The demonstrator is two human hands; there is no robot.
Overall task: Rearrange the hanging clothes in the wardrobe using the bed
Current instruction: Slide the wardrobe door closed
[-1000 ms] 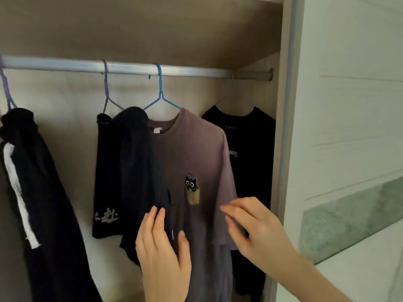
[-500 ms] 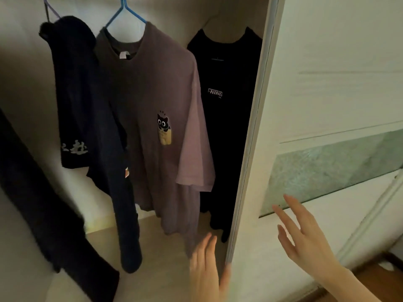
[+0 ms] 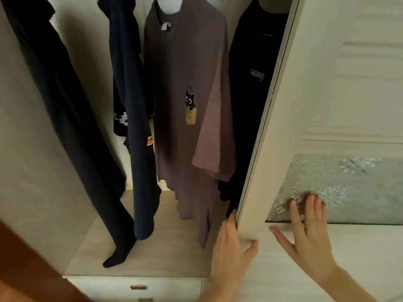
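Inside the open wardrobe hang a mauve T-shirt with a cat print (image 3: pixel 185 83), a black T-shirt with white lettering (image 3: pixel 250 88) at the right, a navy garment (image 3: pixel 133 101) to its left and long dark trousers (image 3: pixel 65 110) at the far left. The rail and hangers are out of frame. My left hand (image 3: pixel 231 247) wraps the edge of the white sliding door (image 3: pixel 327 83), fingers behind it and thumb on the front. My right hand (image 3: pixel 309 232) lies flat on the door face with fingers spread, over its green patterned panel (image 3: pixel 353 184).
The wardrobe's pale wooden floor (image 3: pixel 165 243) lies below the clothes, and the trouser leg touches it. White drawers with small handles (image 3: pixel 139 287) sit under that floor. A brown wooden edge (image 3: pixel 28 271) crosses the lower left corner.
The view has tilted down from the rail toward the wardrobe floor. Both hands left the mauve shirt and went to the sliding door; the left now grips its edge, the right presses its face.
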